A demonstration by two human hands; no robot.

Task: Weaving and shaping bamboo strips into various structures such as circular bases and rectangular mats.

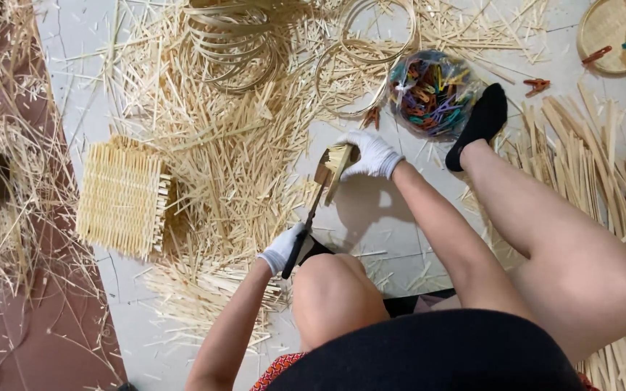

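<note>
Left hand in a white glove is closed round the black handle of a knife, blade up against a bundle of strips. Right hand, gloved too, grips that bundle just above the floor. Woven mat sits off left, bag of clips just beyond the bundle.

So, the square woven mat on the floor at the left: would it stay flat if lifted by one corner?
The woven mat would probably stay fairly flat, since its strips look stiff and tightly interlaced. It likely weighs little, being thin slats. Loose ends along its edge might slip out.
</note>
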